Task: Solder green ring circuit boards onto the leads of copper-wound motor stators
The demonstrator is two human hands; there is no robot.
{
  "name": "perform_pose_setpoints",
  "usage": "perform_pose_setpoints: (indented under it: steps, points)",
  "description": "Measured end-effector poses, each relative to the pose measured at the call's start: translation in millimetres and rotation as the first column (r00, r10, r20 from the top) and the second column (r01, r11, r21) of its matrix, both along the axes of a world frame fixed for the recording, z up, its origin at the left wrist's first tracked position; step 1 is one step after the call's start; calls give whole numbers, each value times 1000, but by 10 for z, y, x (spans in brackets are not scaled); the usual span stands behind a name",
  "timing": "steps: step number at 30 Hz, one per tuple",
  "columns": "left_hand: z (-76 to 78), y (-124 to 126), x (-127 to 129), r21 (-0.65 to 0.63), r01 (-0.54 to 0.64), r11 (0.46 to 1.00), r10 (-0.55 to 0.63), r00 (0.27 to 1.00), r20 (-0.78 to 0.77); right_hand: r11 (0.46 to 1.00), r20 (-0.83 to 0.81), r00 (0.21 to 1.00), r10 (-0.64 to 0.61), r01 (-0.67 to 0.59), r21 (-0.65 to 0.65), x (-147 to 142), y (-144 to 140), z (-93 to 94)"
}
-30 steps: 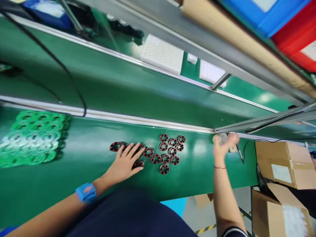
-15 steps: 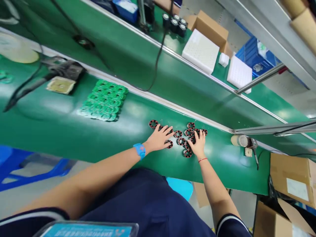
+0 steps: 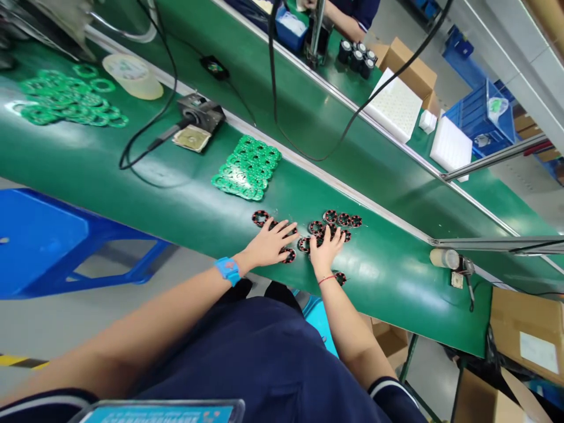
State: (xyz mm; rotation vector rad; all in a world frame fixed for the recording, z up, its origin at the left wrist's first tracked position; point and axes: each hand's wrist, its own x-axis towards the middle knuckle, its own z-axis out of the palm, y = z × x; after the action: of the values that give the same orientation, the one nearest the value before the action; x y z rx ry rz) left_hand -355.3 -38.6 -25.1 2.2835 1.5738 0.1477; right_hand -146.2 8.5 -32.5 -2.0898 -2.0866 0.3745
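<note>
- A long green counter [image 3: 132,176] runs slantwise across the view, its top smooth and a little glossy, with a pale metal rail along its far edge.
- Beyond the rail lies a second green belt [image 3: 308,111], and past that another strip where a co-worker's sleeve [image 3: 352,14] shows at the top edge.
- Grey floor lies under the near edge, with a blue stool [image 3: 53,241] on it; cardboard boxes [image 3: 526,338] stand at the right.
- The rings [image 3: 339,220] are small, round and dark with red-brown windings around an open middle; they lie flat in a loose cluster on the counter.
- Just beyond them to the left lies a pile of flat green discs [image 3: 247,170]; a second such pile [image 3: 66,103] lies far left, near a roll of clear tape [image 3: 132,76].
- A black tool stand [image 3: 200,114] with a brass-coloured pad sits between the piles, with a black cable trailing from it.
- White foam trays [image 3: 396,106] lie on the far strip.
- The left hand [image 3: 268,244], a blue band at its wrist, lies flat with fingers spread wide, pressing on the left part of the cluster.
- The right hand [image 3: 326,252], a red thread at its wrist, is likewise flat and splayed on rings just beside it; neither hand grips anything.
</note>
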Motion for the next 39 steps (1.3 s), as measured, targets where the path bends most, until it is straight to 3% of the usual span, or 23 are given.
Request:
perform_pose_setpoints:
  steps: [4,9,12,15,18,21,23,26,28,30,33,39]
  points:
    - [14,-171,-505,31,-37,999,37,999,-23,1000,-18,1000,-9,8,-17,-550,-89,40]
    - [39,-373,-1058,58,-95,994,96,995,-16,999,-26,1000,-4,3,-36,-1015,-242,96]
    - [44,-500,-1289,87,-241,967,242,970,-6,999,-11,1000,-20,19,-49,-1314,-379,99]
    - [49,-593,-1473,101,-423,901,425,905,-3,997,6,1000,-31,31,-64,-1647,-515,81]
    - [60,-619,-1656,89,-467,880,468,883,6,997,13,1000,-9,10,-81,-1856,-616,96]
    - [84,-591,-1835,83,-418,904,418,908,21,988,7,992,123,-121,-93,-1781,-671,216]
    - [106,-555,-1931,76,-366,928,364,931,34,945,31,949,315,-311,-98,-1601,-676,352]
    - [140,-482,-2019,61,-225,972,221,973,60,775,85,775,626,-606,-182,-1342,-616,551]
    - [159,-424,-2041,48,-124,991,121,991,62,680,78,685,724,-692,-242,-1264,-525,631]
    - [180,-371,-2042,32,-50,998,48,998,45,642,63,653,755,-717,-272,-1258,-414,667]
    - [216,-338,-2011,16,-22,1000,22,1000,-3,639,71,651,755,-709,-297,-1298,-293,691]
    - [235,-410,-1881,1,-194,981,193,977,-94,750,128,756,642,-583,-313,-1409,-424,660]
